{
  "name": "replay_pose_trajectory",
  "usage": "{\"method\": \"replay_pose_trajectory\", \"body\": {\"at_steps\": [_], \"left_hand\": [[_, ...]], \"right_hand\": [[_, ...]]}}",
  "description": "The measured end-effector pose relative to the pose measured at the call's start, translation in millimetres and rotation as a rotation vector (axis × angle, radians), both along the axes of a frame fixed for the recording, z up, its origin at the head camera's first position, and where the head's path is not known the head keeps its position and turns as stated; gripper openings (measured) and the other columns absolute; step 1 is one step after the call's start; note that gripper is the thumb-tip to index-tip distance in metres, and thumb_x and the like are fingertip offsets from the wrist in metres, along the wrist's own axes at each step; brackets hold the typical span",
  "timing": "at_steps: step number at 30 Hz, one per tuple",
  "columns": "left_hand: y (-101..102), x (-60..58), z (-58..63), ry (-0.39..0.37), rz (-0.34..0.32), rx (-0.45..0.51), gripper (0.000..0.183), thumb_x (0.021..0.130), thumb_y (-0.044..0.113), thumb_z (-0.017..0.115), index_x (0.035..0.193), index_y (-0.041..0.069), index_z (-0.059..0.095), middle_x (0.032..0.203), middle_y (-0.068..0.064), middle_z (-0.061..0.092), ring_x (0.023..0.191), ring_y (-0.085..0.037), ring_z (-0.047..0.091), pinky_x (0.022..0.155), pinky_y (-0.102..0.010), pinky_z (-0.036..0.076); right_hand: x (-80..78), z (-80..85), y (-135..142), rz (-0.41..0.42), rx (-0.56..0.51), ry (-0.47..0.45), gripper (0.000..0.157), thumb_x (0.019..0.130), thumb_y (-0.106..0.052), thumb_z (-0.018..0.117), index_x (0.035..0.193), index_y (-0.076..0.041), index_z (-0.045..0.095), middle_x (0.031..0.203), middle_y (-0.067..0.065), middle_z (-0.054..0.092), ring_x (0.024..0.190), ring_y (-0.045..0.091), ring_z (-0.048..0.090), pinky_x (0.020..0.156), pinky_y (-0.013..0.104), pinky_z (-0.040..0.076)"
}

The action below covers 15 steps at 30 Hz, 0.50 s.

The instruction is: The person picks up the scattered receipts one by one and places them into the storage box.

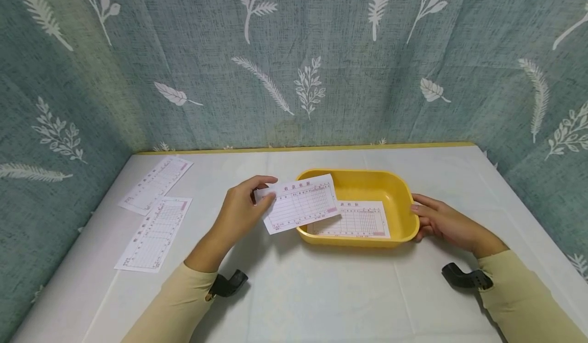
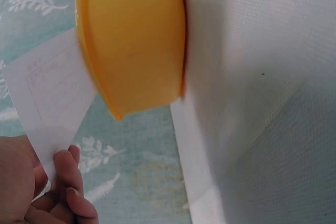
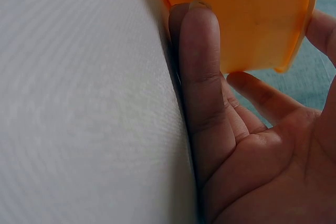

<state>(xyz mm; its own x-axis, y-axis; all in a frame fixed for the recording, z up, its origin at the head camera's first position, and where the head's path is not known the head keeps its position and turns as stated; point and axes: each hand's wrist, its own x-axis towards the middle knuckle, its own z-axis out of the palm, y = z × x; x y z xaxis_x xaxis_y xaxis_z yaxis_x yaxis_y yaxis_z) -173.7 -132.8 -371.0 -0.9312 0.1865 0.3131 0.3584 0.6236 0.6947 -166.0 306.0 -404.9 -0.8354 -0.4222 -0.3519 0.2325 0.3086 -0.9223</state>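
Note:
In the head view my left hand (image 1: 239,207) pinches a white printed receipt slip (image 1: 298,205) by its left end, thumb on top. The slip is tilted, and its right part hangs over the left end of a yellow plastic tray (image 1: 398,200). Another receipt slip (image 1: 363,220) lies inside the tray, partly covered by the held one. My right hand (image 1: 443,223) holds the tray's right end, with the thumb at the rim. In the right wrist view, fingertips (image 3: 199,30) touch the tray's outer wall (image 3: 257,19) low down, close to the table.
Two more receipt slips, one farther back (image 1: 158,182) and one nearer (image 1: 155,236), lie at the table's left, touching or slightly overlapping. A white cloth covers the table (image 1: 321,292). Green leaf-patterned fabric (image 1: 294,77) stands behind and at both sides.

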Motion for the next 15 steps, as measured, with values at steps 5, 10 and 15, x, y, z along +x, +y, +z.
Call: {"method": "replay_pose_trajectory", "body": {"at_steps": [5, 10, 15], "left_hand": [[0.4, 0.1, -0.7, 0.000, 0.008, -0.007, 0.024, 0.090, 0.007, 0.073, 0.114, 0.010, 0.071, 0.092, -0.006, 0.068, 0.070, -0.017, 0.049, 0.060, -0.024, 0.039], [1.0, 0.1, -3.2, 0.022, 0.015, -0.021, 0.023, 0.088, 0.006, 0.074, 0.111, 0.010, 0.072, 0.089, -0.007, 0.066, 0.070, -0.017, 0.048, 0.062, -0.024, 0.039], [1.4, -0.1, -3.3, 0.038, 0.013, -0.016, 0.022, 0.088, 0.007, 0.075, 0.109, 0.010, 0.072, 0.088, -0.006, 0.065, 0.070, -0.017, 0.048, 0.062, -0.025, 0.039]], "right_hand": [[-0.4, 0.4, -0.8, -0.002, 0.005, 0.006, 0.072, 0.109, -0.032, 0.038, 0.157, 0.007, -0.001, 0.104, 0.001, 0.073, 0.081, 0.014, 0.069, 0.075, 0.030, 0.059], [0.1, -2.4, 0.3, 0.004, 0.001, -0.008, 0.072, 0.109, -0.031, 0.038, 0.157, 0.007, -0.001, 0.103, -0.001, 0.074, 0.081, 0.013, 0.069, 0.075, 0.030, 0.059], [0.0, -3.3, 1.3, -0.006, -0.001, -0.003, 0.074, 0.109, -0.033, 0.039, 0.157, 0.006, -0.001, 0.103, -0.001, 0.074, 0.080, 0.013, 0.069, 0.075, 0.029, 0.059]]}}
